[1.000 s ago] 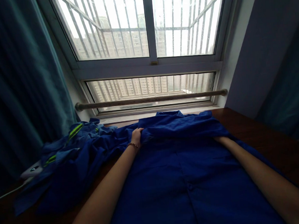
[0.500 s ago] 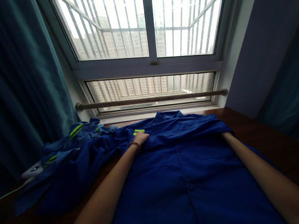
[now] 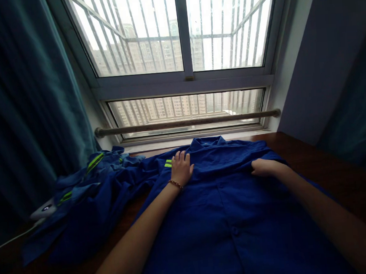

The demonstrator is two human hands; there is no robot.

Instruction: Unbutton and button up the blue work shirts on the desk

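Resting left hand: palm down on the upper front of the shirt, fingers apart and gripping no cloth; half a second earlier the fingers were drawn together near the yellow-green patch, which now shows just beside them
Right hand: above the cloth with curled fingers, whereas earlier it was hidden beneath a fold; whether a pinch of cloth is held, one cannot tell
Blue shirt: laid out front up between the forearms, collar toward the window and button nearer the wearer; its upper part, bunched over one second earlier, now lies flatter
Wooden surface: dark reddish brown, bearing the shirt and, to the left, a heap of blue clothes with yellow-green strips
White device: at the heap's left edge, beside a pale cord
Window: beyond the surface, with outer bars, tall buildings outside and a horizontal rail across its lower pane
Curtain: blue-green, hanging in folds at left
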